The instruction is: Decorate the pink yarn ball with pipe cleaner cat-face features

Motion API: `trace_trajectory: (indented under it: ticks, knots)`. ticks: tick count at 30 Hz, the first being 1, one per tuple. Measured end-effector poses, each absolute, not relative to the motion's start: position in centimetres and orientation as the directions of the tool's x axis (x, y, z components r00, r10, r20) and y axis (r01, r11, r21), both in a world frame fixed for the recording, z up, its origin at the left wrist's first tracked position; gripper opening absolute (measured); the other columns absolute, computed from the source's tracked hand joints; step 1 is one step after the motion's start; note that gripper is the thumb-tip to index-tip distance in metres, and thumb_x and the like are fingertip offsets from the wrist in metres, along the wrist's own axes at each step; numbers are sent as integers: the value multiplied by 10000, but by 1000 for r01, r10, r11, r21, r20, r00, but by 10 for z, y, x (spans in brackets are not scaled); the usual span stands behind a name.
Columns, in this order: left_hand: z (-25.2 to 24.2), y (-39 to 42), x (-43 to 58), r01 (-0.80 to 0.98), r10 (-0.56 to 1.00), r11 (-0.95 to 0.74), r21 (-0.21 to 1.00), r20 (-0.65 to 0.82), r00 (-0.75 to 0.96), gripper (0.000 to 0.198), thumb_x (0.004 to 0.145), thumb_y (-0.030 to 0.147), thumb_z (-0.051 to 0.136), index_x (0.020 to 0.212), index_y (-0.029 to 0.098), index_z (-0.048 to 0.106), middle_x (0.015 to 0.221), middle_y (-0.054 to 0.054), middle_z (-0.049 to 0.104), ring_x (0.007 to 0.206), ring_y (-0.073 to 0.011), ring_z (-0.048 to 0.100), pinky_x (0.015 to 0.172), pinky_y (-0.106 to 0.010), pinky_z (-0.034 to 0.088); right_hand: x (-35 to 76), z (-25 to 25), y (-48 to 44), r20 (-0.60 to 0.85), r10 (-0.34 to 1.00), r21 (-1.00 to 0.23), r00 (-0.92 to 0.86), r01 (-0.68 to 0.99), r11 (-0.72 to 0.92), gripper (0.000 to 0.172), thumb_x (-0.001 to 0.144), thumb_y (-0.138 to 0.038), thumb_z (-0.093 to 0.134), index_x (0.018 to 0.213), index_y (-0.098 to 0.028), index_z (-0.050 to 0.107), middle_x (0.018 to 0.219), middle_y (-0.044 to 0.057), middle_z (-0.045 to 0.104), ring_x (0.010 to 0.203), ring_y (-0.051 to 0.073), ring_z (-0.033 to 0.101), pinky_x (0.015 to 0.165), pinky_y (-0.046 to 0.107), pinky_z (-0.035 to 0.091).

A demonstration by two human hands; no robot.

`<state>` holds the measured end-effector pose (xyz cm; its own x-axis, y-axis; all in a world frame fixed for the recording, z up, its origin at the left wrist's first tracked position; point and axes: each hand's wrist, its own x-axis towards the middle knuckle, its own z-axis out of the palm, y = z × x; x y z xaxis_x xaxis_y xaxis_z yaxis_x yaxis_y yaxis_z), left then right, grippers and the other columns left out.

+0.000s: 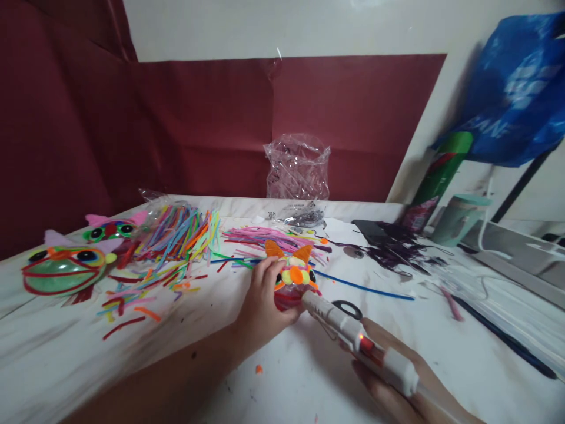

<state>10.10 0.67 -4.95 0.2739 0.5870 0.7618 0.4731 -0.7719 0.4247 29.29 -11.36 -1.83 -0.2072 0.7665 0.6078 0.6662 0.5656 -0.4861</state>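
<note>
Near the middle of the table, my left hand (265, 297) has its fingers wrapped round the left side of a small red craft figure (289, 295). Orange ears, a yellow and orange nose and dark eyes decorate the figure, which stands upright. My right hand (392, 365) grips a white glue gun (339, 321) with a small glowing orange light. The gun's nozzle end points at the figure's lower right side; whether it touches cannot be made out. Behind the gun lies a black ring-shaped handle (348, 308).
Two decorated figures, one green (64, 275) and one behind it (115, 229), sit at the left. Colourful pipe cleaners (176, 235) spread beside them. A blue pipe cleaner (366, 287), dark purple shreds (397, 250) and a green cup (459, 221) lie or stand rightward.
</note>
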Motion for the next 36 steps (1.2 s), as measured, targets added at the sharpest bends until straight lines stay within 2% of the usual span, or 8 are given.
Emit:
trace_trajectory:
  ticks: [5,12,16,22,26,29,32,36]
  knots:
    - [-48,6,101,487,590,-769,415,754,289,614,663,217,678,1215,173,411,1242,-151,434,1197,-299,441,998,-472,420,292,-19,-112,582,770,-455,-261,680,574,140,809,-125,469,856,-233,546,769,26,636,694,168,655,606,228,558]
    - [-49,6,101,475,591,-771,424,754,287,636,644,197,674,1224,176,414,1249,-146,426,1199,-292,441,999,-450,425,296,-19,-110,584,738,-383,-338,687,617,149,785,-111,496,876,-227,516,775,32,619,705,170,656,620,231,555]
    - [-50,5,101,481,585,-773,414,758,288,606,670,246,682,1212,173,422,1244,-152,432,1197,-295,441,1004,-469,414,295,-20,-110,615,739,-383,-275,716,584,162,787,-101,483,876,-232,521,770,26,626,691,167,657,605,225,554]
    - [-50,6,101,480,581,-774,412,765,279,591,672,246,678,1206,174,435,1230,-141,445,1190,-288,450,999,-451,420,291,-19,-111,626,730,-381,-272,710,592,110,798,-133,471,808,-232,519,718,19,613,635,154,641,555,214,535]
    - [-50,6,101,483,589,-770,417,756,285,609,664,240,680,1215,166,430,1243,-146,436,1196,-287,443,1005,-446,416,288,-24,-110,651,725,-350,-225,759,549,124,789,-139,427,771,-234,505,657,9,576,579,152,617,472,207,492]
    - [-49,6,101,485,597,-766,423,748,290,622,657,224,680,1219,163,422,1245,-149,431,1201,-287,438,1007,-447,416,285,-29,-108,698,685,-297,-209,786,543,130,763,-128,415,743,-236,485,635,8,570,604,161,631,516,221,502]
    - [-49,6,101,489,594,-767,416,750,292,590,681,254,677,1208,168,424,1237,-148,436,1201,-285,437,1011,-453,411,283,-33,-106,748,642,-265,-168,811,522,169,735,-108,425,811,-241,495,677,15,616,650,175,647,570,238,520]
    - [-49,5,101,478,591,-770,424,757,281,596,678,273,687,1205,176,426,1230,-147,443,1189,-290,450,993,-457,426,283,-34,-105,734,658,-270,-169,816,510,154,743,-102,422,754,-244,479,629,8,593,574,170,621,514,237,498]
